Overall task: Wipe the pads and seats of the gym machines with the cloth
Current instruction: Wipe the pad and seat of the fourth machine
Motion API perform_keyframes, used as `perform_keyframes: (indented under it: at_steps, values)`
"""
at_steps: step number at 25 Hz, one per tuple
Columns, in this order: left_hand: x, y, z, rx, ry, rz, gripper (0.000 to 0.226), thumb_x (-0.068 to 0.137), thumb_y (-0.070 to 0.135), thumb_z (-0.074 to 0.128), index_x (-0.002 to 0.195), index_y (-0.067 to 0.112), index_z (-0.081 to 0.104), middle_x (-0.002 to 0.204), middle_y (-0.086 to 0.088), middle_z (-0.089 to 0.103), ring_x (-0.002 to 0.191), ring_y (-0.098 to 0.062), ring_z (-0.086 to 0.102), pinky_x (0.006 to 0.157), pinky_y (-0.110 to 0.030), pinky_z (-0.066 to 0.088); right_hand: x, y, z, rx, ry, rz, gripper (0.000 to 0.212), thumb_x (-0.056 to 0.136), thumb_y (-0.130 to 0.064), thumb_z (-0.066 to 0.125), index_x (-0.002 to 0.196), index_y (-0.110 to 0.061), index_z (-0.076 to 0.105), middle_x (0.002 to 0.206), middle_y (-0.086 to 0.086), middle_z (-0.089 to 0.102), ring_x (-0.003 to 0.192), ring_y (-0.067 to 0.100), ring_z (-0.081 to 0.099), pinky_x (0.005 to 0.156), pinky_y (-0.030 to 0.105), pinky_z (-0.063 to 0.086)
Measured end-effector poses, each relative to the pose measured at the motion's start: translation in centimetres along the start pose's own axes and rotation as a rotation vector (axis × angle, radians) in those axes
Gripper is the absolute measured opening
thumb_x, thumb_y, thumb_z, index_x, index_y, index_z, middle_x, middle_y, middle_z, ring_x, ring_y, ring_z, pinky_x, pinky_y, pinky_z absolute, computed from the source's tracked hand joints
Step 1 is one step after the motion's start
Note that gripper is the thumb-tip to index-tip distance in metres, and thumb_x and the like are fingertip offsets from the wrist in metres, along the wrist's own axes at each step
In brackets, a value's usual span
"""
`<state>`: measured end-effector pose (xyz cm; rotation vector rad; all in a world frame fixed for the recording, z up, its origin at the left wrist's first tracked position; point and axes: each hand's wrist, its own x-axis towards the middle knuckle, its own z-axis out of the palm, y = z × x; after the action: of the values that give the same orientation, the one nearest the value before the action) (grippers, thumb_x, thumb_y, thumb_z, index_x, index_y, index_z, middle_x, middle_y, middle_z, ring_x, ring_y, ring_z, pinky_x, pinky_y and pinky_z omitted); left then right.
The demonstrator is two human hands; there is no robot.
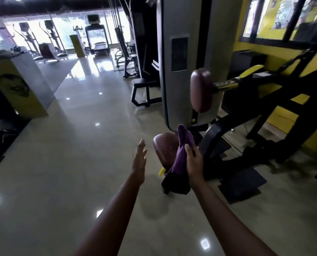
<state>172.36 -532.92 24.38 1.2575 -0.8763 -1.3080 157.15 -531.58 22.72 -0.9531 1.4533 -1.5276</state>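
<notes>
Glossy pale floor (80,145) runs back through a gym towards bright windows, with a yellow wall (283,58) on the right. Close in front stands a machine (183,52) with a tall grey housing, a maroon seat (163,150) low down and a maroon pad (201,89) set upright above it.

The right hand (194,161) grips a purple cloth (183,145), its fingers (188,147) curled round the bunched middle. One end sticks up above the fist and a darker end hangs below. The cloth is held in front of the seat's right side; whether it touches the seat I cannot tell. The left hand (140,157) holds nothing, its fingers (142,145) straight and together, just left of the seat and apart from it.

The step in hand looks like the start of wiping this seat. Bunched like this, the cloth would only dab. It would be better opened out flat under the palm, so a broad face meets the vinyl. Pale specks show on the seat top, so firm overlapping strokes from the back edge to the front should lift them, followed by a pass round the rolled rim. The free left hand could steady the seat's near edge. A yellow lever (162,171) pokes out just below, and the hanging end could snag on it, so it is worth gathering up. The upright pad would follow.
</notes>
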Motion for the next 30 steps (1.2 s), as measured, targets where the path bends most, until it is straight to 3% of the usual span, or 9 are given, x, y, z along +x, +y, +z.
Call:
perform_keyframes:
  at_steps: [3,10,12,14,17,19,23,27,30]
  values:
    - [8.1,1.7,-3.5,-0.011,-0.015,0.035,0.053,0.098,0.041,0.031,0.146,0.018,0.031,0.153,-0.001,0.032,0.140,-0.019,0.031,0.114,-0.035,0.019,4.8,1.0,6.7,-0.030,0.030,-0.006,0.024,0.096,-0.027,0.048,0.113,-0.014,0.061,0.106,0.007,0.056,0.105,0.023,0.053,0.101,0.040,0.040]
    - [26.7,6.5,-9.3,0.067,-0.186,0.041,0.045,0.100,0.037,0.030,0.141,0.021,0.036,0.148,0.001,0.038,0.137,-0.017,0.035,0.111,-0.033,0.020,16.0,1.0,21.0,-0.043,0.243,-0.014,0.044,0.093,-0.032,0.048,0.113,0.005,0.059,0.110,0.018,0.059,0.107,0.031,0.054,0.097,0.030,0.038]
    - [31.2,7.9,-9.4,0.111,-0.271,0.034,0.045,0.099,0.037,0.032,0.141,0.021,0.037,0.146,0.001,0.040,0.136,-0.016,0.036,0.110,-0.032,0.022,18.9,0.8,23.2,-0.028,0.324,0.012,0.039,0.097,-0.025,0.047,0.121,0.004,0.054,0.114,0.013,0.056,0.110,0.025,0.051,0.092,0.016,0.034]
    - [35.1,8.7,-8.3,0.146,-0.364,0.018,0.045,0.099,0.037,0.033,0.141,0.020,0.037,0.145,0.000,0.040,0.135,-0.016,0.036,0.107,-0.030,0.023,20.8,1.4,24.3,0.021,0.353,0.100,0.040,0.097,-0.032,0.045,0.127,-0.007,0.051,0.113,0.000,0.051,0.103,0.012,0.049,0.079,0.003,0.032]
    - [41.1,9.1,-6.0,0.197,-0.499,0.035,0.041,0.099,0.037,0.035,0.137,0.023,0.040,0.143,0.001,0.042,0.132,-0.014,0.038,0.104,-0.028,0.026,24.0,3.1,25.7,0.062,0.470,0.209,0.052,0.092,-0.053,0.043,0.131,-0.020,0.049,0.126,0.005,0.055,0.109,0.015,0.056,0.090,0.027,0.045]
    - [45.2,8.7,-3.8,0.212,-0.590,0.033,0.041,0.098,0.040,0.038,0.135,0.025,0.042,0.143,0.003,0.043,0.131,-0.012,0.039,0.104,-0.027,0.027,27.4,2.9,26.9,-0.039,0.679,0.064,0.048,0.094,-0.048,0.041,0.128,-0.016,0.053,0.122,0.011,0.058,0.111,0.027,0.056,0.094,0.039,0.044]
    - [51.2,7.8,1.6,0.277,-0.799,0.009,0.046,0.097,0.043,0.037,0.139,0.024,0.039,0.143,0.003,0.041,0.130,-0.010,0.036,0.107,-0.030,0.027,33.8,3.4,28.0,-0.023,0.907,0.005,0.039,0.096,-0.032,0.045,0.120,-0.004,0.058,0.120,0.020,0.056,0.110,0.031,0.054,0.100,0.039,0.041]
    - [56.3,8.3,5.3,0.353,-0.960,0.007,0.052,0.093,0.048,0.040,0.141,0.028,0.036,0.147,0.002,0.038,0.136,-0.014,0.033,0.115,-0.038,0.024,39.0,5.3,28.9,-0.040,1.122,0.008,0.066,0.086,-0.055,0.039,0.121,-0.001,0.056,0.127,0.018,0.054,0.118,0.031,0.051,0.106,0.047,0.036]
    - [59.6,8.3,8.4,0.360,-1.068,-0.022,0.049,0.095,0.044,0.040,0.141,0.027,0.037,0.146,0.003,0.039,0.134,-0.011,0.033,0.111,-0.031,0.023,41.3,4.9,28.9,0.048,1.190,0.045,0.048,0.089,-0.050,0.044,0.117,-0.012,0.056,0.123,0.013,0.056,0.113,0.027,0.054,0.102,0.047,0.041]
